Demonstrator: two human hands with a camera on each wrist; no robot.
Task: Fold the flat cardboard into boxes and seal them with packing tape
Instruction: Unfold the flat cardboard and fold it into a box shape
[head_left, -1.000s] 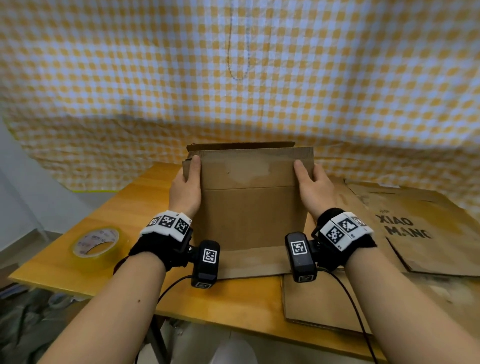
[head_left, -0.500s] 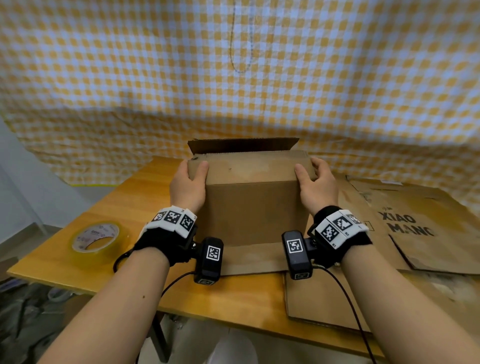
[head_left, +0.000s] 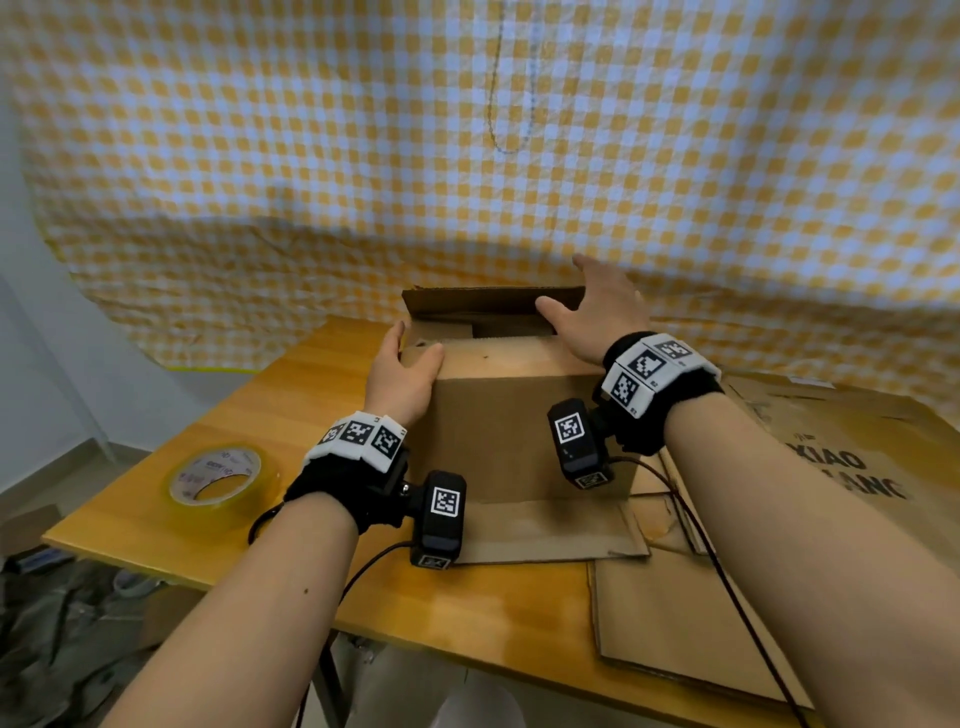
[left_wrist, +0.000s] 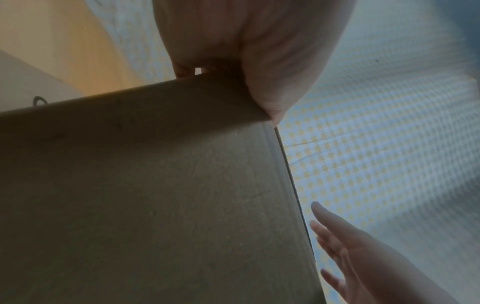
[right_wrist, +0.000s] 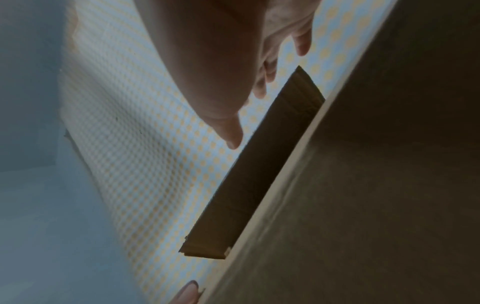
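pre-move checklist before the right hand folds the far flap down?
1. Near flap folded down: ok.
2. Left hand gripping the box's left top corner: ok.
3. Right hand open at the far flap: ok; contact cannot tell.
4. Far flap upright, not yet folded: ok.
5. Side flaps tucked inside: cannot tell.
6. Tape roll on the table left of the box: ok.

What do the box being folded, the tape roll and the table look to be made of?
Box: brown corrugated cardboard, matte; fluting seems to show on the far flap's edge. Tape roll: clear, yellowish glossy film on a printed core, likely plastic packing tape. Table: orange-toned wood or wood laminate, smooth with a slight sheen.
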